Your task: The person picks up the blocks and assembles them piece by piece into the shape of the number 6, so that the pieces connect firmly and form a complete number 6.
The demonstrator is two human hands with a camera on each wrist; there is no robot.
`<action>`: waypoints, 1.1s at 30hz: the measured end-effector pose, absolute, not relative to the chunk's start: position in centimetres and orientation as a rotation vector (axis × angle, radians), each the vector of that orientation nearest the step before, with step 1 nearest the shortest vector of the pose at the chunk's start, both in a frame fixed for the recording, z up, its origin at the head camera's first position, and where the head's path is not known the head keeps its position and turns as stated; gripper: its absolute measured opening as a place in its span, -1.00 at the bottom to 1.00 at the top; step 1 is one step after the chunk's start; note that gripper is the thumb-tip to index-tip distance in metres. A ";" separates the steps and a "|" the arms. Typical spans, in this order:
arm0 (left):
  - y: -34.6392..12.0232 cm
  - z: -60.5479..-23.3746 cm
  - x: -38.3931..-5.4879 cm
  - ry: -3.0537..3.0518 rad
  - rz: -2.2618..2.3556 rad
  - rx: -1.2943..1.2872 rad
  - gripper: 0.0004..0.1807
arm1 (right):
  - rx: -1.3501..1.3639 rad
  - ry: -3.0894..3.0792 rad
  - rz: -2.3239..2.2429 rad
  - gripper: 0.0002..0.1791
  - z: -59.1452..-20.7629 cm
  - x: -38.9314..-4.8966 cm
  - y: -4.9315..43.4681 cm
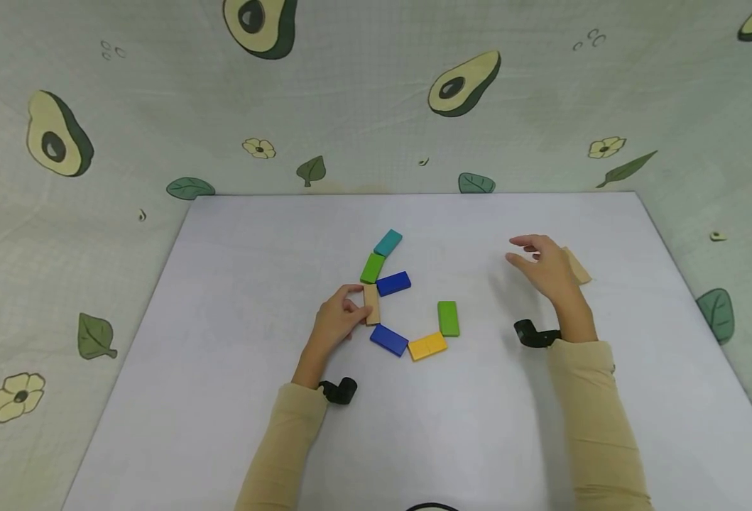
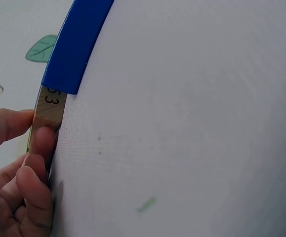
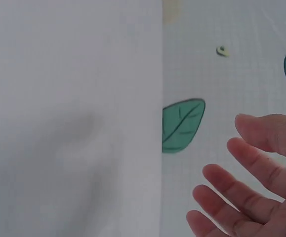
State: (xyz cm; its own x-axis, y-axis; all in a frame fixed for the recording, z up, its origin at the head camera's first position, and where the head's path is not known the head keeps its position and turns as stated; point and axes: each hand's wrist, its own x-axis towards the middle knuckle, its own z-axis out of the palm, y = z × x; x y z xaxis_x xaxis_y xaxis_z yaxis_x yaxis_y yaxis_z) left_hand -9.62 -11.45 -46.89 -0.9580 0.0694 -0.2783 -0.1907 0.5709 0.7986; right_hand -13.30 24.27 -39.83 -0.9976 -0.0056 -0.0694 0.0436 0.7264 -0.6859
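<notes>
My left hand (image 1: 337,316) pinches a natural wood block (image 1: 372,305) by its ends, thumb at the near end. In the left wrist view, dark printed characters show on that wooden block (image 2: 50,106), beside a blue block (image 2: 76,47). A line of blocks curves away from it: a green block (image 1: 372,268) and a teal block (image 1: 388,243) behind, a blue block (image 1: 393,284) angled right, another blue block (image 1: 389,340) in front, then a yellow block (image 1: 427,346) and a green block (image 1: 449,319). Relaxed and holding nothing, my right hand (image 1: 545,268) hovers at the right.
Behind the right hand lies another natural wood piece (image 1: 577,265), partly hidden by it. The white table (image 1: 254,248) ends at a cloth backdrop printed with avocados (image 1: 465,84) and leaves. A dark curved object (image 1: 432,506) shows at the bottom edge.
</notes>
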 end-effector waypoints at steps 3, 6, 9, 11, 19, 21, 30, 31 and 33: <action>-11.5 -46.7 -9.6 2.532 1.332 -0.087 -0.48 | 0.126 2.862 -1.105 -0.50 -40.0 -13.1 26.0; -11.5 -46.7 -9.5 2.532 1.339 -0.084 -0.48 | 0.213 2.856 -1.092 -0.48 -40.3 -12.9 27.6; -11.5 -46.6 -9.5 2.530 1.342 -0.086 -0.48 | 0.300 2.846 -1.132 -0.45 -40.9 -12.6 29.0; -11.5 -46.6 -9.5 2.532 1.338 -0.086 -0.47 | 0.351 2.849 -1.165 -0.44 -41.3 -12.4 29.7; -11.4 -46.5 -9.5 2.527 1.345 -0.086 -0.47 | 0.482 2.884 -1.222 -0.41 -43.0 -11.9 31.9; -11.4 -46.6 -9.6 2.529 1.348 -0.083 -0.47 | 0.522 2.866 -1.219 -0.39 -43.4 -11.9 32.4; -11.4 -46.6 -9.6 2.530 1.347 -0.084 -0.47 | 0.731 2.721 -1.237 -0.25 -44.6 -11.7 34.5; -11.4 -46.6 -9.5 2.529 1.348 -0.085 -0.47 | 0.733 2.707 -1.250 -0.24 -44.7 -11.7 34.7; -11.4 -46.7 -9.5 2.528 1.346 -0.083 -0.47 | 0.734 2.656 -1.275 -0.19 -44.8 -11.6 35.0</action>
State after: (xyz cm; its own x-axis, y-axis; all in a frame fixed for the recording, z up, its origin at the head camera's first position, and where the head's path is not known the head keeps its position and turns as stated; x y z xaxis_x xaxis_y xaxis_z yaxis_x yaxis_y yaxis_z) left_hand -9.53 -11.40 -46.66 -0.9604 0.0782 -0.2674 -0.1783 0.5652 0.8055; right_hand -11.56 35.03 -44.76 -0.8779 0.3776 -0.2944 0.4659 0.5315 -0.7074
